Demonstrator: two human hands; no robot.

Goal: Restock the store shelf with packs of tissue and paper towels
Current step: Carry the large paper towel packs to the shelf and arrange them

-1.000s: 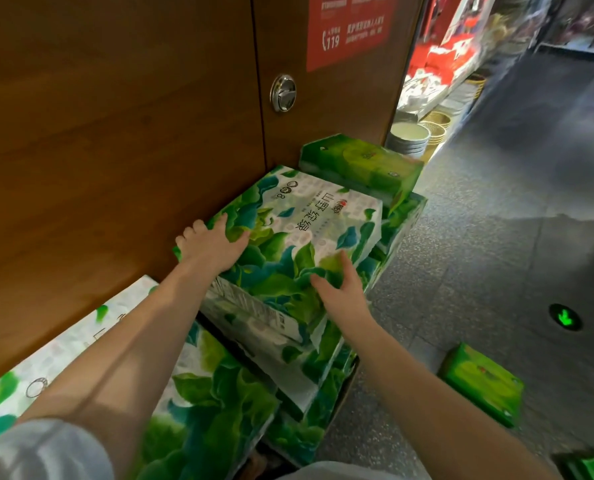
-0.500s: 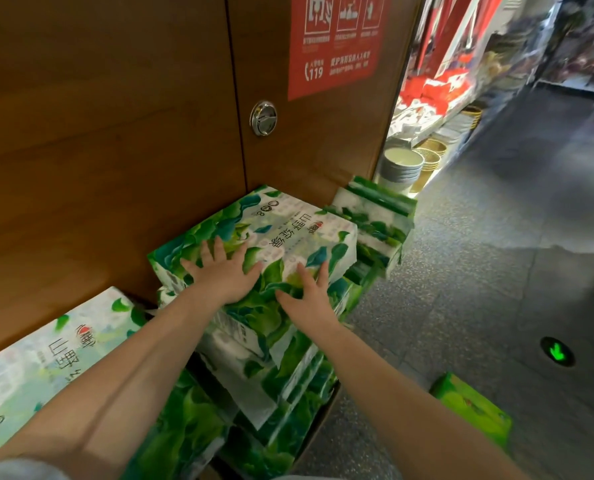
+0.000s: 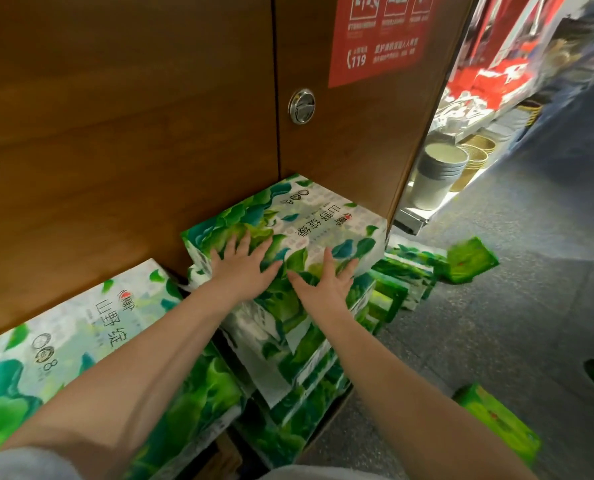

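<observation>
Hands flat, holding nothing: left hand [image 3: 242, 268], right hand [image 3: 323, 284] | top tissue pack [image 3: 299, 226] lay toward 12 o'clock, long axis 10–4, seemingly against wood panel [image 3: 126, 133]

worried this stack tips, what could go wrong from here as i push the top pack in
1. The top pack sits askew on the uneven stack below; both flat hands, left hand and right hand, pushing may slide it off.
2. A small green pack already hangs off the stack's far side and may drop to the floor.
</observation>
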